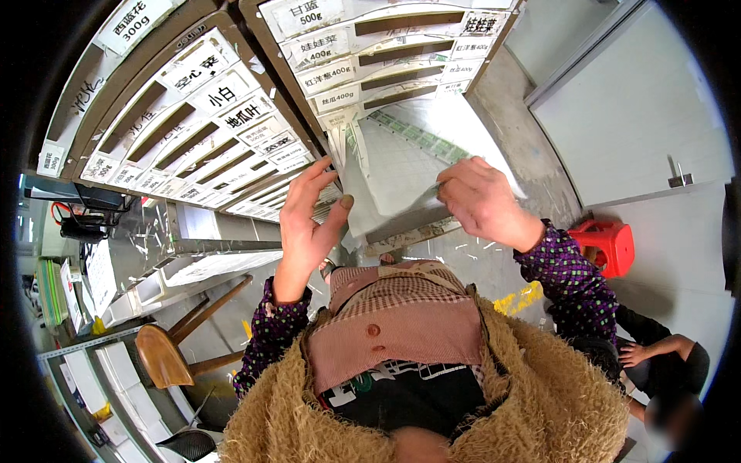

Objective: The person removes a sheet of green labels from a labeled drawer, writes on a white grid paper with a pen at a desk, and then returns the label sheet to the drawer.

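In front of me, an open drawer (417,236) juts out from a cabinet and holds a stack of thin, pale, see-through plastic bags (386,174) with a green printed strip. My right hand (482,199) is at the stack's right side, fingertips pinched on the lifted edge of a bag. On the left side of the drawer is my left hand (309,220), its thumb and fingers spread with nothing between them. Its fingertips are close to the neighbouring cabinet's drawer fronts.
Brown cabinets with labelled drawers (208,100) stand ahead and to the left. Behind the left one is a cluttered desk (147,255), with a wooden chair (166,355) nearer. A red plastic stool (606,245) stands right, beside a white door (648,100). Another person (656,347) is at lower right.
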Action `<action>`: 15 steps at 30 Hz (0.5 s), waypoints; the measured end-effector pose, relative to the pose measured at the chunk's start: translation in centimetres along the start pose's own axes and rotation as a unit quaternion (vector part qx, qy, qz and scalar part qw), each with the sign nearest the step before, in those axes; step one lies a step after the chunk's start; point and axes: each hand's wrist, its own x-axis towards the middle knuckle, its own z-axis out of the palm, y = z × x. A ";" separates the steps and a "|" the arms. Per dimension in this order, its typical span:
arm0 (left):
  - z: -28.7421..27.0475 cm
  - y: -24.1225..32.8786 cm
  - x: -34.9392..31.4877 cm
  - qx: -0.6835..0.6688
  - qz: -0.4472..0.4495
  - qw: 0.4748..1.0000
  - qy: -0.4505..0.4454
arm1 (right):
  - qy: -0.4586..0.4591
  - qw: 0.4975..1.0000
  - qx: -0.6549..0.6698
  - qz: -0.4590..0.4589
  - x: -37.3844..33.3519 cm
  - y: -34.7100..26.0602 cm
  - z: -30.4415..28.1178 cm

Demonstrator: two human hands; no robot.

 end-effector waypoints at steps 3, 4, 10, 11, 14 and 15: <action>-0.4 0.2 0.3 -0.014 0.013 1.000 -0.002 | -0.116 0.990 0.043 -0.061 -1.8 -2.5 -0.7; -0.3 0.0 0.0 -0.019 0.014 1.000 -0.003 | -0.096 0.990 0.087 -0.049 -1.5 -3.8 -2.0; 0.1 -0.7 0.3 -0.102 0.003 0.995 -0.012 | -0.143 0.968 0.199 -0.049 -0.1 -6.4 -9.7; -0.1 -0.8 0.1 -0.119 -0.008 0.993 -0.012 | -0.072 0.970 0.229 -0.043 0.5 -6.5 -11.7; -0.3 -0.5 -0.6 -0.256 -0.126 0.958 -0.020 | 0.037 0.964 0.262 0.031 -0.3 -7.1 -14.6; -0.2 -0.8 -0.7 -0.309 -0.165 0.937 -0.021 | 0.063 0.956 0.281 0.048 -0.9 -7.2 -15.1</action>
